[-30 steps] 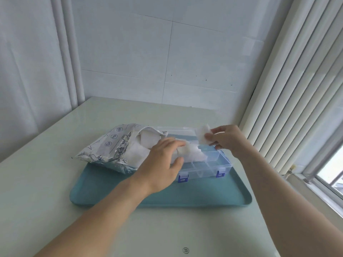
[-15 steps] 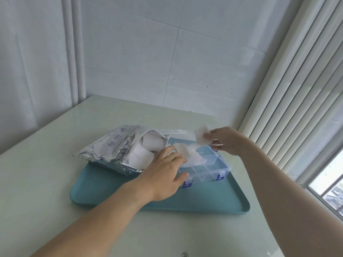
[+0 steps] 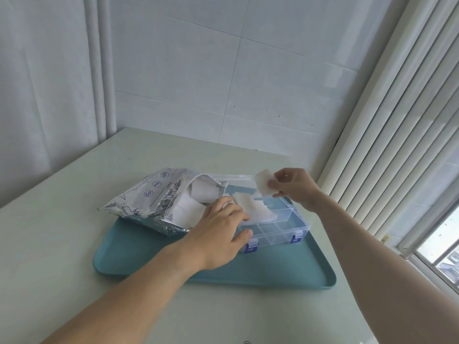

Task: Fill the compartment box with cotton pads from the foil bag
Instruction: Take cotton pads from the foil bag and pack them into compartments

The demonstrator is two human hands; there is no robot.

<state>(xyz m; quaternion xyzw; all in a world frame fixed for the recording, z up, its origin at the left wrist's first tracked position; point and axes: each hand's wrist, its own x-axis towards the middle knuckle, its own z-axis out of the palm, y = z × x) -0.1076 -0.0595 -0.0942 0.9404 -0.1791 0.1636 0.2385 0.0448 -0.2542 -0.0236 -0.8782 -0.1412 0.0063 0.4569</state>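
Head view. A teal tray (image 3: 260,274) lay on a pale table (image 3: 62,232), bearing a clear compartment box (image 3: 280,227) with 2 blue latches (image 3: 250,246) on its near wall and its lid open toward the far side. A foil bag (image 3: 149,197) lay on its side at the left end of the tray, its open mouth turned toward the box and touching it; white cotton pads (image 3: 186,211) showed inside the mouth. Further loose pads (image 3: 255,211) were heaped in the box's left and middle compartments, while the near-row cells by the latches showed no pads. The left hand (image 3: 221,232) rested palm down over the left end of the box beside the bag's mouth, fingers bent onto the pads there; whether they gripped 1 could not be told. The right hand (image 3: 293,187) was raised above the far right part of the box, thumb and fingers pinching a single cotton pad (image 3: 263,182) held clear of the box. Vertical blinds (image 3: 397,120) hung at the right before a window (image 3: 442,244).
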